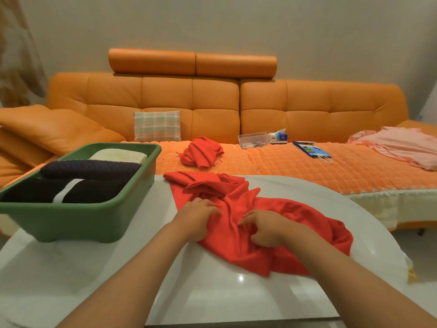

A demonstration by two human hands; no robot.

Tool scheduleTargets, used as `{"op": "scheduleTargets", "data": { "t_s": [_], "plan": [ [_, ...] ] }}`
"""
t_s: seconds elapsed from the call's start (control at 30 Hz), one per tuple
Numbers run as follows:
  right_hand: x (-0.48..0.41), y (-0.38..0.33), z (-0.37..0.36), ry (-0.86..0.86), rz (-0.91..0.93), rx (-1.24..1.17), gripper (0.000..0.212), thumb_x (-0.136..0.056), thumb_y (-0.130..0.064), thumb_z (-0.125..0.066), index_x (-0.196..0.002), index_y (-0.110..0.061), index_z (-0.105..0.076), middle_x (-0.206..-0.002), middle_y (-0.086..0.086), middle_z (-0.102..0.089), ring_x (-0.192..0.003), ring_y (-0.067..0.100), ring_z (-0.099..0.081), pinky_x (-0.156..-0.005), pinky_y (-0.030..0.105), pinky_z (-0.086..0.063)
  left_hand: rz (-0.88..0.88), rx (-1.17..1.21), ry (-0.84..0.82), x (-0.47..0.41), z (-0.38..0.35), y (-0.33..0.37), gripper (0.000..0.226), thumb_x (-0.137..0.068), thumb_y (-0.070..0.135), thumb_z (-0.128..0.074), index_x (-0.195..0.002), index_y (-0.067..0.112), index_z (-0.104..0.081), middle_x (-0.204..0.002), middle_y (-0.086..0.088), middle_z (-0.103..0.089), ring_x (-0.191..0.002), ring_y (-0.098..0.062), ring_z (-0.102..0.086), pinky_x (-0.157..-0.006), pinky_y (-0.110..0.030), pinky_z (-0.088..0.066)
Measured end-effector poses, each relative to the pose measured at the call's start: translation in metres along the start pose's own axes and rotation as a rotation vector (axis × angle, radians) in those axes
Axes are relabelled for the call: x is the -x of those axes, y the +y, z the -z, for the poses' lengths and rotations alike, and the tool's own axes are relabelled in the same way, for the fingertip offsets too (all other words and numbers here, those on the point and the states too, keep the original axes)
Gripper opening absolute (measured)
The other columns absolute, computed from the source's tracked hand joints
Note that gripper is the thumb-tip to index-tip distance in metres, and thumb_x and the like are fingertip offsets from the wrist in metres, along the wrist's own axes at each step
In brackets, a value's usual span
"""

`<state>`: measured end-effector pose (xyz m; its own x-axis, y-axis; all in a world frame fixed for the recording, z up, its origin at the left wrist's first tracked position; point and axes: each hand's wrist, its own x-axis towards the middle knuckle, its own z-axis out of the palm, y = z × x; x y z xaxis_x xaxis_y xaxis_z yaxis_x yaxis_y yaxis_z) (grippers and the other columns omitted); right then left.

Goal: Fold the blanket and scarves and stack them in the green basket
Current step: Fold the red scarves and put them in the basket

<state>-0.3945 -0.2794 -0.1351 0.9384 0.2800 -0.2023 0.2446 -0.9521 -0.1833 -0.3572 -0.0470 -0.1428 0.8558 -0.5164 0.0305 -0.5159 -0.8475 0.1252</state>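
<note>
With the fingers of my left hand and right hand curled into the rumpled red scarf on the bench beside the green basket, I judge trapped creases could give a lumpy fold that slides off the 3 folded pieces inside.

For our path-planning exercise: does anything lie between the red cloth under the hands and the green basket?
Nothing visible does. Only bare white table separates the red cloth from the green basket, whose top is open; folded pieces already lie inside.
</note>
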Motion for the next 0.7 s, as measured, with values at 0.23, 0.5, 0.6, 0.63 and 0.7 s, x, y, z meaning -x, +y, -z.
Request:
{"op": "scheduleTargets", "data": {
  "t_s": [0.23,0.5,0.6,0.63,0.7],
  "plan": [
    [0.004,-0.006,0.005,-0.031,-0.183,0.074,0.068,-0.089,-0.078,-0.029,-0.15,-0.048,-0.028,-0.159,0.001,-0.03,-0.143,0.029,-0.034,-0.114,0.062,-0.015,0.094,0.021,0.032,-0.009,0.0,-0.013,0.02,-0.086,0.033,-0.067,-0.105,0.027,-0.071,-0.106,0.003,-0.07,-0.103,-0.023,-0.063,-0.081,-0.031,-0.046],
    [-0.008,0.003,0.009,0.075,-0.34,0.382,0.054,-0.091,-0.053,-0.045,-0.14,-0.031,-0.049,-0.145,0.008,-0.044,-0.135,0.03,-0.041,-0.112,0.069,-0.012,-0.055,0.541,-0.074,0.007,0.031,0.041,0.012,-0.089,0.021,-0.064,-0.095,0.017,-0.073,-0.08,0.003,-0.073,-0.068,-0.013,-0.068,-0.063,-0.022,-0.054],
    [-0.011,-0.013,0.008,0.356,-0.231,0.399,0.041,-0.086,-0.028,-0.05,-0.126,-0.022,-0.049,-0.13,0.007,-0.05,-0.122,0.03,-0.048,-0.106,0.053,-0.03,-0.079,0.257,0.216,0.002,0.029,0.022,0.047,-0.075,0.041,-0.077,-0.118,0.029,-0.064,-0.11,0.004,-0.064,-0.102,-0.017,-0.057,-0.095,-0.035,-0.047],
    [-0.013,-0.019,0.006,0.416,-0.142,0.299,0.041,-0.086,-0.026,-0.049,-0.126,-0.022,-0.047,-0.128,0.006,-0.05,-0.121,0.03,-0.049,-0.102,0.048,-0.034,-0.045,0.171,0.128,0.004,0.029,0.018,0.067,-0.07,0.052,-0.078,-0.13,0.032,-0.056,-0.126,0.002,-0.059,-0.114,-0.022,-0.052,-0.1,-0.037,-0.043],
    [-0.014,-0.028,0.0,0.405,0.024,0.0,0.054,-0.088,-0.035,-0.052,-0.139,-0.027,-0.039,-0.137,0.004,-0.048,-0.127,0.027,-0.047,-0.103,0.044,-0.038,0.009,0.071,-0.025,0.005,0.022,0.011,0.067,-0.07,0.052,-0.076,-0.131,0.035,-0.053,-0.135,0.003,-0.057,-0.12,-0.025,-0.053,-0.095,-0.034,-0.044]
  ]
}}
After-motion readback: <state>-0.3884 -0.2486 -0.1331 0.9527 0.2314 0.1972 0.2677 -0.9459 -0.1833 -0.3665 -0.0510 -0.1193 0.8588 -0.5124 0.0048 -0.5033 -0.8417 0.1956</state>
